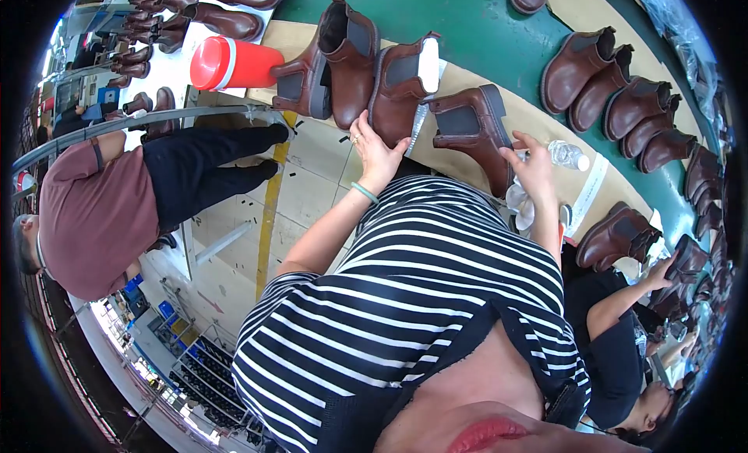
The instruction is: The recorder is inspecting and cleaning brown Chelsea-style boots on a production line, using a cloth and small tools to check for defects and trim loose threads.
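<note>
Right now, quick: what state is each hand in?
Left hand: at the toe of a brown boot; firm grip cannot be told.
Right hand: at the toe of another boot; grip cannot be told.

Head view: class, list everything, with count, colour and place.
Table: one, green with tan edging, ahead
Nearest boots: four, brown, on the tan edging
Other boots: many, brown, right and upper left
Container: one, red and white, left of nearest boots
Bottle: one, clear, right of nearest boots
Co-workers: at least two, maroon shirt left, black top right
Striped top: one, black and white, centre
Left hand: one, bare, touching a boot
Right hand: one, bare, at another boot
</note>
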### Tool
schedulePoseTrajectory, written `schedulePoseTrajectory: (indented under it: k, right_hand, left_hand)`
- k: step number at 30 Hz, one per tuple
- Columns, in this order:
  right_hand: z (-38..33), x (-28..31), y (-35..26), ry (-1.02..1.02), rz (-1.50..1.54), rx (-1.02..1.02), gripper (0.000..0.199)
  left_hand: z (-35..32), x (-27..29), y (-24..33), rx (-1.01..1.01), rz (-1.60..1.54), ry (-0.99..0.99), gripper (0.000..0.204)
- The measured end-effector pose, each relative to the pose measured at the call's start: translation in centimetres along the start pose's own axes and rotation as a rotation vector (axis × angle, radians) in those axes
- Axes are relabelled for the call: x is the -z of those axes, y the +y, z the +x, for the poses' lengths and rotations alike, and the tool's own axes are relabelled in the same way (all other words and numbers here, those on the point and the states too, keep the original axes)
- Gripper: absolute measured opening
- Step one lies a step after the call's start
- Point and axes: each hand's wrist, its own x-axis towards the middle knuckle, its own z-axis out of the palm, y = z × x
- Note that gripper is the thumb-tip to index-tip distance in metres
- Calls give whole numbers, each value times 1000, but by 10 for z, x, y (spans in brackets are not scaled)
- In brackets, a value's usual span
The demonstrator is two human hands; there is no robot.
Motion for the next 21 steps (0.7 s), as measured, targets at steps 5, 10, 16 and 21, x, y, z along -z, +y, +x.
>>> schedulePoseTrajectory:
  k: [5,10,16,21]
  right_hand:
    - [36,-5,17,-37,210,-142,52]
    - [85,-6,36,-282,211,-204,75]
    - [119,-8,32,-607,392,-353,79]
    - [114,-8,50,-599,694,-444,70]
  left_hand:
    - [23,-3,10,-193,173,32,108]
    - [54,-18,36,-345,135,73,107]
    - [70,-20,28,-324,162,46,102]
    - [93,-34,13,-224,-117,-132,90]
